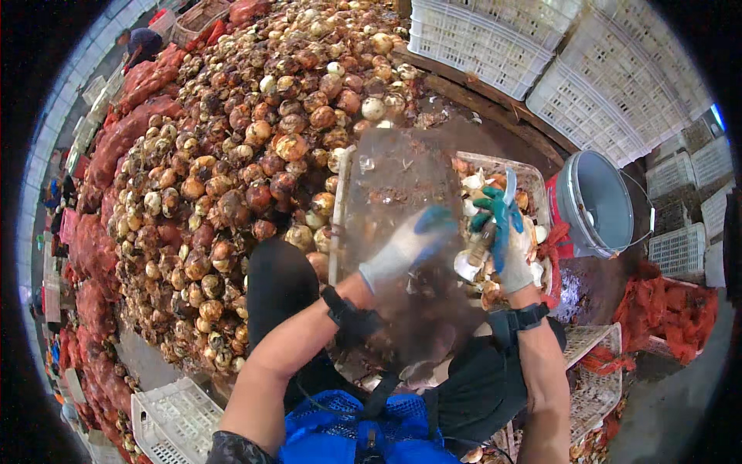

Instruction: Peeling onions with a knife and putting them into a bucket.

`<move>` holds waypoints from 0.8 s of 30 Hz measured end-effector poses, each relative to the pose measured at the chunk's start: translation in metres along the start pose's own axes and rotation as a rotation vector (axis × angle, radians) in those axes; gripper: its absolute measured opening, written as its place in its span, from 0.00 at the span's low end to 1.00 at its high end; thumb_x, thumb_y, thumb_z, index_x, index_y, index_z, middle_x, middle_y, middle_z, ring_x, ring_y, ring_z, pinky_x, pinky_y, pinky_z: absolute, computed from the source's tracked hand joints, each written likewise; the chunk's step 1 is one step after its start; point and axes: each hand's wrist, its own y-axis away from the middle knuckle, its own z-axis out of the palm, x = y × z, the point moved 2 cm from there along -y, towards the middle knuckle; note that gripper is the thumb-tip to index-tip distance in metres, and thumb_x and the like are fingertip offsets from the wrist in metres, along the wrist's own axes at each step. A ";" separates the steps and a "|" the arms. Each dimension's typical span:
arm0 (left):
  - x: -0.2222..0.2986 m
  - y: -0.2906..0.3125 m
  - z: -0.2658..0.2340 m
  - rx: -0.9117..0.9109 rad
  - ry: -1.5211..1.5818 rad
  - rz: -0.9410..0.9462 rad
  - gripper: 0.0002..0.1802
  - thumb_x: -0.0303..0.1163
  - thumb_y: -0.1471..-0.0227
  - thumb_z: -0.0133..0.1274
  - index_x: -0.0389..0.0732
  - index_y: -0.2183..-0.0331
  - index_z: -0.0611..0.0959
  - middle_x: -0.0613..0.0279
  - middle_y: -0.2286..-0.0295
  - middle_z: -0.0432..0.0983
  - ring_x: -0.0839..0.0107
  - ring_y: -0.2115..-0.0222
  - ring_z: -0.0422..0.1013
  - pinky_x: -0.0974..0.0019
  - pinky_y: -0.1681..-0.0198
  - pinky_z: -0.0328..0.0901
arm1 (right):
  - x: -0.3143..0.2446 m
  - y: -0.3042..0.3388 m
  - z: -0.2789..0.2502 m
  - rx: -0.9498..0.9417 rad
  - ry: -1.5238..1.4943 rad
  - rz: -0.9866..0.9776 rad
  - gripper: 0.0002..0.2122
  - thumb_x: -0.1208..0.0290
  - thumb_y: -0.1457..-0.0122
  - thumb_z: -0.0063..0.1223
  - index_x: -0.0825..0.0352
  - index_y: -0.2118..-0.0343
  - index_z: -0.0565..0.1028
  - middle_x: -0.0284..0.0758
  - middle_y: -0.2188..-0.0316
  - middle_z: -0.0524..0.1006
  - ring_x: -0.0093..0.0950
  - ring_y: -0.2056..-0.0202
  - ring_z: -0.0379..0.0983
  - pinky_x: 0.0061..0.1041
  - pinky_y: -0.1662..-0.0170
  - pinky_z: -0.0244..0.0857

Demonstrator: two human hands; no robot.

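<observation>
My left hand (410, 246), in a white glove with a blue-green coated front, is smeared by motion over a dirty brown board (398, 182). Its fingers are too blurred to show whether they grip anything. Fingers of my gloved right hand (506, 243) close around a knife (511, 187), whose pale blade points up past them. That hand hovers above peeled scraps and onion skins (468, 267) in a pale plastic crate (529, 176). The board lies over the crate's left part. A great heap of unpeeled onions (232, 193) rises beside the board on my left.
A grey bucket (599, 203) with a wire handle stands to the right of the crate. White crates (587, 93) are stacked at the far right. Red mesh bags (665, 313) lie at the right. Another crate (174, 421) sits at lower left. Far off, a person (141, 44) bends over.
</observation>
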 end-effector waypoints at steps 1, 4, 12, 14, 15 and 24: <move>0.001 -0.008 0.009 -0.092 -0.040 0.026 0.23 0.33 0.45 0.50 0.38 0.49 0.69 0.61 0.54 0.70 0.75 0.55 0.65 0.69 0.53 0.62 | -0.004 0.003 0.019 -0.004 -0.049 -0.005 0.17 0.63 0.40 0.47 0.68 0.52 0.68 0.34 0.65 0.74 0.24 0.68 0.73 0.23 0.67 0.69; 0.014 -0.003 0.029 0.028 0.350 0.066 0.23 0.30 0.45 0.50 0.37 0.48 0.68 0.59 0.55 0.71 0.74 0.57 0.67 0.69 0.55 0.64 | 0.012 -0.010 0.048 -0.105 0.067 -0.180 0.18 0.64 0.38 0.45 0.69 0.49 0.65 0.36 0.56 0.73 0.26 0.57 0.71 0.27 0.54 0.67; 0.011 -0.070 -0.041 0.551 -0.268 0.153 0.21 0.35 0.50 0.56 0.36 0.56 0.73 0.63 0.68 0.75 0.74 0.68 0.69 0.69 0.64 0.64 | -0.002 -0.093 0.001 0.024 0.518 -0.265 0.17 0.68 0.42 0.52 0.64 0.50 0.68 0.27 0.60 0.72 0.20 0.65 0.68 0.21 0.62 0.65; 0.026 -0.067 -0.049 0.675 -0.440 0.177 0.21 0.34 0.50 0.55 0.36 0.55 0.73 0.56 0.63 0.75 0.66 0.63 0.70 0.63 0.57 0.63 | -0.039 -0.095 -0.024 0.267 0.939 -0.359 0.15 0.68 0.44 0.54 0.64 0.54 0.70 0.27 0.65 0.71 0.21 0.69 0.66 0.22 0.64 0.64; 0.016 -0.075 -0.072 0.685 -0.554 0.202 0.22 0.33 0.50 0.55 0.34 0.54 0.72 0.52 0.62 0.75 0.63 0.61 0.70 0.63 0.56 0.63 | -0.048 -0.111 -0.043 0.344 0.826 -0.424 0.13 0.68 0.45 0.54 0.64 0.57 0.70 0.28 0.67 0.72 0.23 0.71 0.66 0.24 0.65 0.64; -0.022 -0.099 -0.071 0.684 -0.831 0.299 0.23 0.25 0.50 0.54 0.33 0.51 0.70 0.56 0.57 0.72 0.69 0.57 0.68 0.67 0.53 0.62 | -0.140 -0.211 -0.362 0.853 1.732 -0.275 0.33 0.44 0.53 0.56 0.77 0.60 0.71 0.49 0.67 0.76 0.39 0.64 0.73 0.34 0.59 0.65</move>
